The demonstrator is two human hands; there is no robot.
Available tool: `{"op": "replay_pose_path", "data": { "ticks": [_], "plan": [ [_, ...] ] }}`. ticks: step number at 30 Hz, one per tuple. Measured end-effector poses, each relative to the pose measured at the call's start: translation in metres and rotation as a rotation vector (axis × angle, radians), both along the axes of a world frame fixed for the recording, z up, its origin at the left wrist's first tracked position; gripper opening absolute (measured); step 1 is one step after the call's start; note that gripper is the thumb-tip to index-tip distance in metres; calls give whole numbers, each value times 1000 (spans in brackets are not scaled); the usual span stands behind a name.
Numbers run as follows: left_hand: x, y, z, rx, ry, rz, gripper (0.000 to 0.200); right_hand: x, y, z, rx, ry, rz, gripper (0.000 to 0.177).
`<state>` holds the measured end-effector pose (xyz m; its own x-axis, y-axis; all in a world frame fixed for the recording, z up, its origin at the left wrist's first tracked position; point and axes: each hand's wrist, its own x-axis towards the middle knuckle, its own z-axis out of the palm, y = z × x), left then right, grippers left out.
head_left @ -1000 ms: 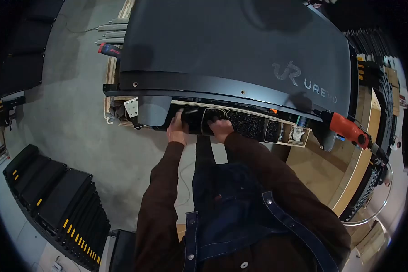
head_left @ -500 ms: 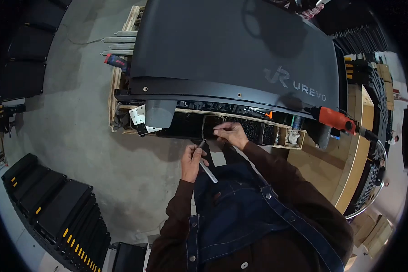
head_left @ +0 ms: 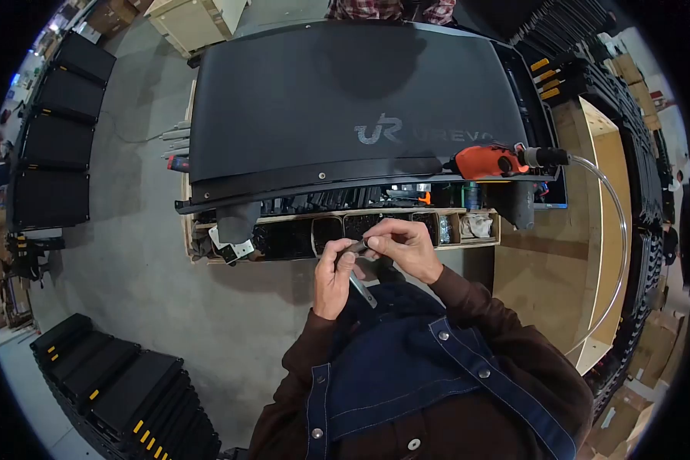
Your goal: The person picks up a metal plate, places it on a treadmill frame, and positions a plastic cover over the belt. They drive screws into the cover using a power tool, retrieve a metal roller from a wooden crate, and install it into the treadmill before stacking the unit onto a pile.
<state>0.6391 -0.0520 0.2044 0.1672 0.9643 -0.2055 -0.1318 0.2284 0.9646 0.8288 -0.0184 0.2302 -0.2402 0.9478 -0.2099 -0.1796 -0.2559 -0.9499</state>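
My left hand [head_left: 333, 280] is closed around a silver metal tube [head_left: 363, 292], whose lower end sticks out below the fingers toward the apron. The fingertips of my right hand [head_left: 408, 250] pinch at the upper end of the tube, on a small dark piece too hidden to name. Both hands meet in front of a wooden parts tray [head_left: 468, 244] with compartments of small dark parts. Beyond it lies a black treadmill [head_left: 284, 100] with UREVO lettering. An orange power tool [head_left: 483, 162] with a hose rests on its near right edge.
A plaid-sleeved person [head_left: 368, 9] stands at the far side. Stacked black units [head_left: 138, 379] with yellow tags are at lower left, and more black units [head_left: 54, 198] line the left. On the right is a large wooden crate [head_left: 602, 161]. White metal brackets [head_left: 238, 249] lie at the tray's left end.
My right hand has moved from over the tray to the tube's upper end, meeting my left hand. The view has shifted, and the person opposite now shows more.
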Motion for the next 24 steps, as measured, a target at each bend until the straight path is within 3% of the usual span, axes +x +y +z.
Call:
{"op": "replay_pose_path", "data": {
  "ticks": [5, 9, 11, 16, 19, 21, 22, 24],
  "plan": [
    [38, 7, 28, 307, 171, -8, 21, 48, 2, 20, -66, 90, 103, 18],
    [59, 18, 49, 389, 305, -100, 20, 87, 14, 30, -156, 167, 268, 16],
    [70, 23, 48, 609, 431, -84, 21, 95, 8, 27, -171, 178, 249, 17],
    [104, 20, 25, 524, 309, 44, 20, 95, -15, -1, -254, 419, 87, 19],
    [127, 20, -7, 36, -18, 20, 20, 111, -20, -9, -364, 319, 65, 18],
    [139, 25, -27, -385, -87, -39, 18, 139, -17, -22, -291, 173, -188, 19],
    [148, 28, -44, -454, -183, -9, 20, 152, -12, -18, -127, 47, -323, 23],
    [161, 36, -80, -554, -352, 11, 23, 166, 11, 12, 143, -40, -422, 52]
  ]
}}
